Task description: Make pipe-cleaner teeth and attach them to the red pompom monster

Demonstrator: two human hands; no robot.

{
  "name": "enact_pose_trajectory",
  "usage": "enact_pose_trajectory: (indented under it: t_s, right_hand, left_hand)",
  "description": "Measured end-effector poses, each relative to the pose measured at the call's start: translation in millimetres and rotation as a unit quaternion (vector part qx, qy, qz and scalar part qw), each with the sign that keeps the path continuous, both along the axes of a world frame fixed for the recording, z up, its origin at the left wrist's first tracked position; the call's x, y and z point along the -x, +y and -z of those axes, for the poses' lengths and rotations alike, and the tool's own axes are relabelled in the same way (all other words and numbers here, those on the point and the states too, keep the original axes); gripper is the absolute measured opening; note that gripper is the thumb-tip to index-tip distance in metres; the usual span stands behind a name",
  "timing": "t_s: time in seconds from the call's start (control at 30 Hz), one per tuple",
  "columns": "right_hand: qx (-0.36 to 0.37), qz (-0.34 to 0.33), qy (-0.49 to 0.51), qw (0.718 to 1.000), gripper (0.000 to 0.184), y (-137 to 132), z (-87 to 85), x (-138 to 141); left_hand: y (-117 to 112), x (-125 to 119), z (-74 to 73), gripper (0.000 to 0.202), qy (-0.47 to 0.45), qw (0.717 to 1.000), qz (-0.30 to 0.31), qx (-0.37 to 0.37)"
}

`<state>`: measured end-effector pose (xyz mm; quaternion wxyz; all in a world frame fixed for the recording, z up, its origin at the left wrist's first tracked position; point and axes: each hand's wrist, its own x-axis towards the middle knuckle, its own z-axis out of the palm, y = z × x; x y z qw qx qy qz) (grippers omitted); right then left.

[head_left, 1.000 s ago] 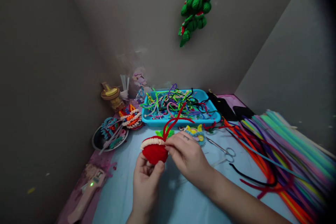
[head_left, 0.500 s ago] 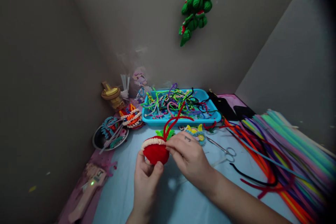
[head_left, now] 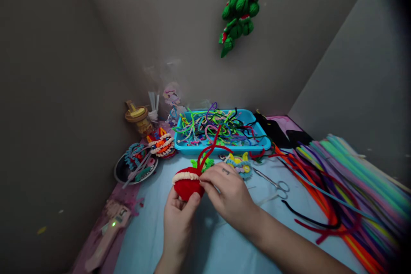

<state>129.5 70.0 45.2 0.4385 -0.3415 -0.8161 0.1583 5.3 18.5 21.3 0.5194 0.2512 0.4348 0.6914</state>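
Red ball (head_left: pixel 187 189) held above worktop (head_left: pixel 144 222), approx 7 o'clock of blue tray (head_left: pixel 192 150) — L hand (head_left: pixel 180 218) clamped round its underside, R hand (head_left: pixel 231 190) pinching cream band's (head_left: pixel 186 176) end at ball's 3 o'clock. Hands nearly tog. Red stems (head_left: pixel 213 147) rise twd 1 o'clock — scissors (head_left: pixel 266 177) at 3 o'clock.
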Motion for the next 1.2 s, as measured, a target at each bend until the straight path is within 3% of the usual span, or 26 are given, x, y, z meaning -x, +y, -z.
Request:
enact_pose_trajectory:
  t_s: [0.5,0.87,1.2]
  right_hand:
    - [-0.02,0.016,-0.03,0.999,0.015,-2.6,-4.7,0.8]
    - [0.007,0.013,-0.039,0.999,0.014,0.1,-8.5,-2.1]
    - [-0.021,-0.002,-0.02,1.0,0.017,-1.1,-11.1,-2.9]
  left_hand:
    - [-2.4,-4.1,2.2,0.042,0.008,0.999,-0.038,0.018]
    - [0.7,-2.9,0.2,0.041,0.02,1.0,-0.021,0.007]
    - [-1.1,-1.8,-0.9,0.043,0.051,0.999,-0.004,-0.014]
